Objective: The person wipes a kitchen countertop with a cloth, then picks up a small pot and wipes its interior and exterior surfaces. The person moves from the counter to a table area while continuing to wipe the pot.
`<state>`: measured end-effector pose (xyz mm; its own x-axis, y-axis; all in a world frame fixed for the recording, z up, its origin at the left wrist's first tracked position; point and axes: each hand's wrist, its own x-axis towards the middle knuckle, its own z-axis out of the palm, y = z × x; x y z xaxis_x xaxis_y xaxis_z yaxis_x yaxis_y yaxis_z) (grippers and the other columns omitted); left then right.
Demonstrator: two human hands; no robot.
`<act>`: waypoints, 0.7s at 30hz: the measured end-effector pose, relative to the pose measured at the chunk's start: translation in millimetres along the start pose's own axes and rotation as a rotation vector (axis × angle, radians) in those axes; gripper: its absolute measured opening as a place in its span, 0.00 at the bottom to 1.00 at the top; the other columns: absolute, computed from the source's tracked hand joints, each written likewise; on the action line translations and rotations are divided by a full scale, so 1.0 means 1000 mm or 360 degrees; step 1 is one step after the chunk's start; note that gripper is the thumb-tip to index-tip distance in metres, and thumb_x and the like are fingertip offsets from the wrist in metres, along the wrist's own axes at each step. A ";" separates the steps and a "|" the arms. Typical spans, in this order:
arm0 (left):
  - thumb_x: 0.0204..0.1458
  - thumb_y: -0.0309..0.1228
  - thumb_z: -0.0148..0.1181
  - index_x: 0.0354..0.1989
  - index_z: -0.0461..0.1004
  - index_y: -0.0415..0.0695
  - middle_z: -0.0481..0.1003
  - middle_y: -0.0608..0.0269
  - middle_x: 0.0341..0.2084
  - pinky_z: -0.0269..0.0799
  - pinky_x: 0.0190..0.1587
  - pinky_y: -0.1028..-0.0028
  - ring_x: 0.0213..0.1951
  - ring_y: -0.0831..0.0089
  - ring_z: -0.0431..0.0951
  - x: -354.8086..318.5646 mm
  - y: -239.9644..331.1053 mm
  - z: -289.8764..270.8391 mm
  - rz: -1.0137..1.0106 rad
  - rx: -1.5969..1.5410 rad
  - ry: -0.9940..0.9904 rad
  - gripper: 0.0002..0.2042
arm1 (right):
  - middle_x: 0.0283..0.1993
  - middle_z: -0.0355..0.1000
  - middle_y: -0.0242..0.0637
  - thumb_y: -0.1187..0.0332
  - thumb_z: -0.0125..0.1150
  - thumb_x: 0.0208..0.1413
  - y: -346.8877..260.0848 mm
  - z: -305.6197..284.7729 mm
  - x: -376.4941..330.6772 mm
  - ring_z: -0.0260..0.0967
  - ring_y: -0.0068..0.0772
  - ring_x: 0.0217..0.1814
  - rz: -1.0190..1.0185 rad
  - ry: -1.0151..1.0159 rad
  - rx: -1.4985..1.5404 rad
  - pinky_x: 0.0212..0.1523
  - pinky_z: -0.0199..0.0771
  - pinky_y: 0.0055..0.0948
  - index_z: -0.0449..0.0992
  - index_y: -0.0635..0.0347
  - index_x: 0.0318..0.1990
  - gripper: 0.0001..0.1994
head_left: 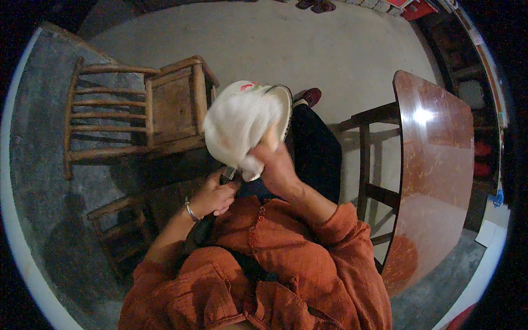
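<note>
In front of my body a white pan [220,129] is tilted on its side. A red flower print shows near its top, and a thin dark line edges its rim. My left hand [215,193], with a bracelet at the wrist, is closed round the black handle [224,179] below the pan. Against the pan's outer side my right hand [279,169] presses a bunched white cloth [254,113]. That cloth is smeared by motion and covers much of the pan. The fingers of my right hand are partly hidden in the cloth.
A wooden chair [148,107] with a slatted back stands at the left, and another slatted wooden piece [118,220] is below it in shadow. At the right is a glossy brown table [432,181] with dark legs. My dark red shoe [312,97] rests on the floor beyond the pan.
</note>
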<state>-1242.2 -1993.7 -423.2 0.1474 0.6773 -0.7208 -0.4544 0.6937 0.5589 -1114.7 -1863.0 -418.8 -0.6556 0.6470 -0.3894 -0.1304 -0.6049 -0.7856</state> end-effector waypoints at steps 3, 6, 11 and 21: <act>0.56 0.27 0.44 0.44 0.63 0.46 0.59 0.73 0.11 0.52 0.08 0.83 0.07 0.85 0.55 -0.004 -0.011 -0.024 0.0228 0.0189 -0.0184 0.08 | 0.42 0.68 0.35 0.76 0.52 0.46 0.025 -0.023 0.004 0.67 0.29 0.39 -0.0272 -0.0582 -0.0607 0.39 0.69 0.28 0.65 0.60 0.52 0.22; 0.55 0.27 0.46 0.41 0.65 0.45 0.59 0.74 0.12 0.51 0.07 0.83 0.08 0.86 0.55 -0.007 0.011 -0.015 -0.0058 -0.0071 0.0040 0.06 | 0.44 0.66 0.38 0.78 0.54 0.39 0.035 -0.056 0.022 0.65 0.41 0.46 -0.0796 -0.0810 -0.1418 0.47 0.66 0.33 0.70 0.58 0.48 0.23; 0.57 0.29 0.45 0.29 0.61 0.46 0.56 0.74 0.10 0.52 0.06 0.82 0.07 0.85 0.54 -0.004 0.016 0.000 -0.0012 0.0010 -0.0010 0.05 | 0.41 0.64 0.37 0.69 0.58 0.37 0.020 -0.085 0.052 0.61 0.41 0.45 -0.1458 -0.0313 -0.2988 0.47 0.61 0.37 0.75 0.50 0.35 0.12; 0.54 0.25 0.47 0.44 0.60 0.45 0.57 0.73 0.12 0.53 0.07 0.81 0.08 0.86 0.54 -0.003 0.017 -0.003 0.0008 0.0097 -0.0106 0.10 | 0.47 0.69 0.44 0.65 0.54 0.49 0.032 -0.025 0.027 0.63 0.40 0.52 -0.0622 -0.0693 -0.1357 0.52 0.64 0.36 0.70 0.57 0.50 0.19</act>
<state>-1253.1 -1984.6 -412.9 0.2042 0.6944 -0.6900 -0.4014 0.7022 0.5880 -1118.3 -1853.4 -466.5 -0.9151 0.4013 0.0408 0.0670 0.2510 -0.9657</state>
